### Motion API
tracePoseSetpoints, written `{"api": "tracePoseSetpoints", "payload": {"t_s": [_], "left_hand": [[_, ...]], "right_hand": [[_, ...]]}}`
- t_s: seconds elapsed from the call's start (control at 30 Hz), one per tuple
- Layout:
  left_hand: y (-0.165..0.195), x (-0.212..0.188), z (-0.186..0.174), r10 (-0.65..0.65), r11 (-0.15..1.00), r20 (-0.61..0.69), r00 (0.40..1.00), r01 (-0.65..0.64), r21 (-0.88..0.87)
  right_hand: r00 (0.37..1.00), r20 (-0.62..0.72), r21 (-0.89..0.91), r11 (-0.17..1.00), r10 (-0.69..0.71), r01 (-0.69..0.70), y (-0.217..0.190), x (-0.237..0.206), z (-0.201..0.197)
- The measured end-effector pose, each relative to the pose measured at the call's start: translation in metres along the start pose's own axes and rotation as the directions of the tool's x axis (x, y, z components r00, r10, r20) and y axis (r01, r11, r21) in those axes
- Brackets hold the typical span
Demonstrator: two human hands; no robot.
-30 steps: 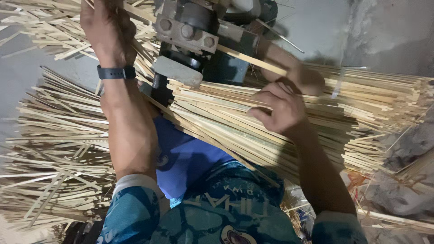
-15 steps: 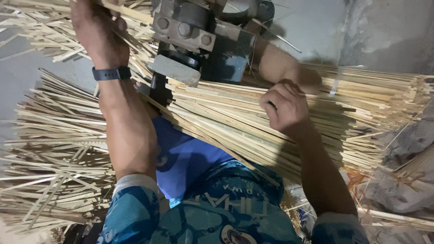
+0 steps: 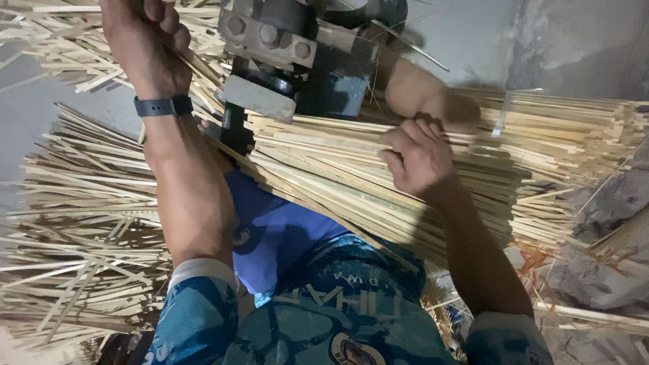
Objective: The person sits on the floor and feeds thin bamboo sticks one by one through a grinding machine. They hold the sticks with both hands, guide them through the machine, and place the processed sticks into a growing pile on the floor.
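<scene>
We are gripping sticks with our left hand (image 3: 145,44) at upper left, our right hand (image 3: 416,159) curling narrowly on the centre bundle (image 3: 351,176); feeding evenly toward the machine (image 3: 297,54) seems wise.

Our left hand (image 3: 145,40) grips thin sticks (image 3: 203,74) by the grey machine (image 3: 284,47); right hand (image 3: 416,159) curls on the stick bundle (image 3: 541,149). Loose sticks lie left w/ a watch (image 3: 162,106) on our wrist.

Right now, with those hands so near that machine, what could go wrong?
1. The left hand grips strips right beside the bolted metal machine; a slip might bring the fingers against it.
2. The right hand presses on a stack of thin strips; their edges could splinter into the skin.
3. Loose strips spread all around and could snag an arm.
</scene>
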State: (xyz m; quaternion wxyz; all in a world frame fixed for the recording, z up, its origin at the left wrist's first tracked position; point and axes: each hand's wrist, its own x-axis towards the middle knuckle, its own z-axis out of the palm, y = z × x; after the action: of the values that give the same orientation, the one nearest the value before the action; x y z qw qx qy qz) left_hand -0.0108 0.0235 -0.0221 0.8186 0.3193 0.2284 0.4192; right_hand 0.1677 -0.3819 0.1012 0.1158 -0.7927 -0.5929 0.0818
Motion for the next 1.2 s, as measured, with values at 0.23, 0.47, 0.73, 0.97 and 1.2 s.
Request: {"api": "tracePoseSetpoints", "payload": {"t_s": [0.23, 0.47, 0.73, 0.97, 1.2], "left_hand": [[0.002, -0.003, 0.002, 0.002, 1.0, 0.005, 1.0, -0.002, 0.016], [0.003, -0.009, 0.006, 0.051, 0.982, -0.053, 0.997, -0.04, 0.186], [0.004, -0.011, 0.028, 0.054, 0.979, 0.014, 0.998, -0.056, 0.198], [0.011, -0.028, 0.047, 0.018, 0.957, -0.008, 1.0, -0.015, 0.291], [0.01, -0.019, 0.039, -0.001, 0.98, -0.046, 0.999, 0.01, 0.199]], "right_hand": [[0.993, -0.116, 0.402, 0.915, 0.016, 0.032, 0.042, -0.021, 0.018], [0.924, -0.013, 0.297, 0.884, 0.383, -0.362, 0.103, -0.026, 0.015], [0.981, -0.171, 0.054, 0.995, 0.094, -0.086, 0.084, 0.011, 0.015], [0.984, -0.158, -0.057, 0.995, -0.085, 0.077, 0.167, 0.04, 0.034], [0.814, 0.394, 0.426, 0.7, 0.426, -0.573, 0.208, 0.071, 0.074]]}}
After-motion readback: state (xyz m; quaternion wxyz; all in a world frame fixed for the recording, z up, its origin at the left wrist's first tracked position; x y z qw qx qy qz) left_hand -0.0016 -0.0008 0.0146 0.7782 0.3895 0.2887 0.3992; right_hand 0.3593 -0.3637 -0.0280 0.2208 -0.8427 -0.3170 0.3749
